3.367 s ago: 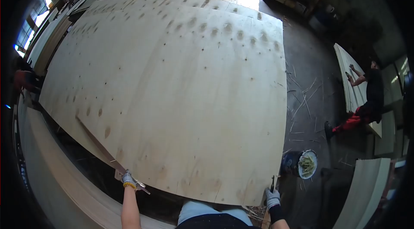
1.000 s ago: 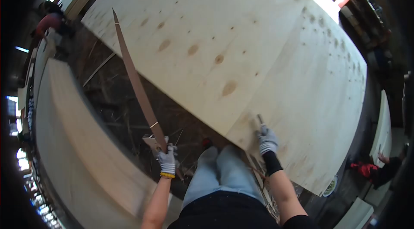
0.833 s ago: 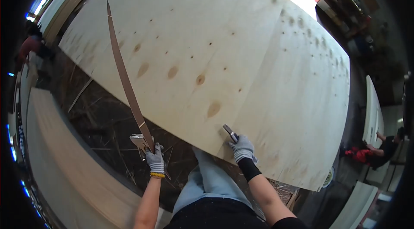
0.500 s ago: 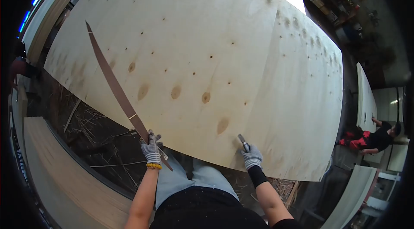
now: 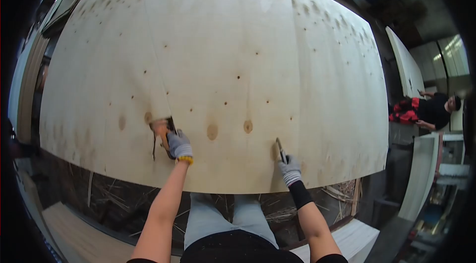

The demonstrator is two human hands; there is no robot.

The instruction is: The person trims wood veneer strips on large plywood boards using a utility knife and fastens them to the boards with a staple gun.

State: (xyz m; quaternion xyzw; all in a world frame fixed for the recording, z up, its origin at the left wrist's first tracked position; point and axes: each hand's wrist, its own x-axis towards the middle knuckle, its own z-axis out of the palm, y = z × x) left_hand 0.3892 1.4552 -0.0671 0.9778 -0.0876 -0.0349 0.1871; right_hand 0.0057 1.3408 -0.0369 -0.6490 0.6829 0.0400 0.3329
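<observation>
My left hand (image 5: 179,145), in a grey glove with a yellow cuff, is closed around a brown strip (image 5: 161,128) with dark edges, over the left part of a large pale plywood sheet (image 5: 337,104). The strip is blurred and seems foreshortened, so its far end is hard to make out. Near the sheet's front edge, my gloved right hand (image 5: 289,169) grips a slim knife-like tool (image 5: 281,149). Its narrow dark tip points away from me, over the wood; I cannot tell whether it touches. Brown knots and small dark spots mark the sheet.
A co-worker (image 5: 430,110) in black and red is at the right, beside another pale panel (image 5: 404,59). Stacked boards (image 5: 74,235) lie low on the left, and a light board (image 5: 342,240) at lower right. Wood scraps (image 5: 106,191) litter the floor below the sheet.
My left hand has moved up from the sheet's front edge onto its surface, and the long brown strip has swung round. The view has turned; my right hand still holds the tool.
</observation>
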